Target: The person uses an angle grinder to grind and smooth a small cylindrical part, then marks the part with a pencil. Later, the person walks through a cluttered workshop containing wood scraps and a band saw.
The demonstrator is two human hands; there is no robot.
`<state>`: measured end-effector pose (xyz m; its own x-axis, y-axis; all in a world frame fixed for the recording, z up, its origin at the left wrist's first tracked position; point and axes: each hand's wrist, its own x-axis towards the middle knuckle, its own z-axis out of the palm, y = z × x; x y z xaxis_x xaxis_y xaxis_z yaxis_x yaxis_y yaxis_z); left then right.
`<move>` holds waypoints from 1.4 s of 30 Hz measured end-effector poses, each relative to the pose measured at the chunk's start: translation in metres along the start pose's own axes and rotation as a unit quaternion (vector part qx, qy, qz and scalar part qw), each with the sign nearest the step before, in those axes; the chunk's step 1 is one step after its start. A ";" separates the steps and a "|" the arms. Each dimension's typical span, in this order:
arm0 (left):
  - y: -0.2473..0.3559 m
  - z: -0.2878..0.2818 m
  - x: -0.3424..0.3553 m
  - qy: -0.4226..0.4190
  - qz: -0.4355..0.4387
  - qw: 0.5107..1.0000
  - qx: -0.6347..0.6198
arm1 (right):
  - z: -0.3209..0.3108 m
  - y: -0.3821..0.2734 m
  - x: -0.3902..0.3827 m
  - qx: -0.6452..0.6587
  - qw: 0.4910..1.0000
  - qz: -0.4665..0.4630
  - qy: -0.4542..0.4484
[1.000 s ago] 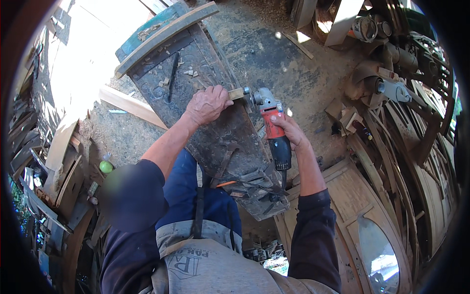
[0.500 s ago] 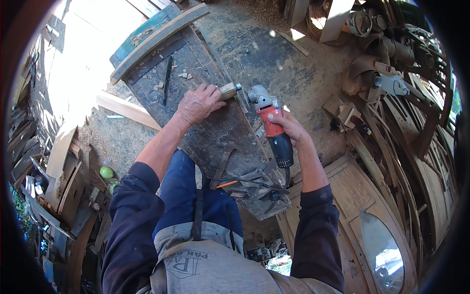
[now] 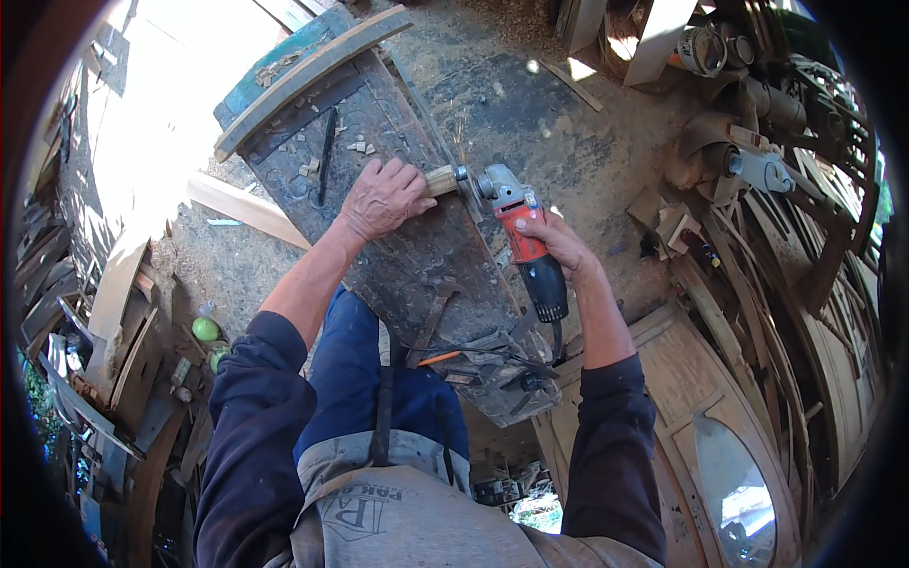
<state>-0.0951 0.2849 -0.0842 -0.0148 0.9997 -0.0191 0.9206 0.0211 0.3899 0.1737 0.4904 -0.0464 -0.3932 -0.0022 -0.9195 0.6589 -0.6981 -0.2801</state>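
My left hand (image 3: 383, 201) grips a short wooden piece (image 3: 436, 180) with a metal end (image 3: 460, 173), held over the dark, worn board bench (image 3: 398, 265). That end is at the disc of a red and black angle grinder (image 3: 530, 241); whether they touch I cannot tell. Faint sparks show just beyond them. My right hand (image 3: 559, 244) is closed around the grinder body, thumb on its red housing. A cord runs from its back end toward the bench's near edge, where a hammer (image 3: 434, 315), an orange pencil (image 3: 438, 356) and other tools lie.
A batten (image 3: 303, 80) crosses the bench's far end, with small wood offcuts nearby. A pale board (image 3: 246, 210) lies at left. Scrap wood piles line both sides. A wooden door with oval glass (image 3: 630, 379) is at lower right, and metal cylinders (image 3: 776, 104) at upper right.
Compared with a second ago, both hands appear slightly further left and the grinder is a little more tilted. Faint sparks now show beyond the disc. Little has moved in the last half second.
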 end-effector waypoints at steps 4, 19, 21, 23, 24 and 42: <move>0.004 -0.005 0.000 -0.021 -0.021 0.999 -0.035 | 0.000 -0.001 -0.001 -0.052 0.998 0.000 0.034; 0.006 -0.005 0.000 -0.023 -0.084 0.991 -0.105 | 0.023 -0.019 -0.024 -0.100 0.992 -0.058 0.042; 0.006 -0.007 -0.001 -0.023 -0.082 0.991 -0.105 | 0.024 -0.016 -0.018 -0.091 0.994 -0.049 0.033; 0.005 -0.007 -0.001 -0.026 -0.085 0.990 -0.111 | 0.021 -0.012 -0.012 -0.084 0.995 -0.037 0.028; 0.005 -0.006 -0.001 -0.017 -0.081 0.990 -0.112 | 0.019 -0.011 -0.010 -0.077 0.996 -0.032 0.025; 0.007 -0.007 -0.001 -0.028 -0.098 0.988 -0.115 | 0.018 -0.001 -0.006 -0.017 0.999 -0.033 0.031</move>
<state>-0.0916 0.2845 -0.0752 -0.1559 0.9740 -0.1643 0.7885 0.2229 0.5731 0.1637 0.4784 -0.0360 -0.3972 0.0885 -0.9135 0.6538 -0.6712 -0.3493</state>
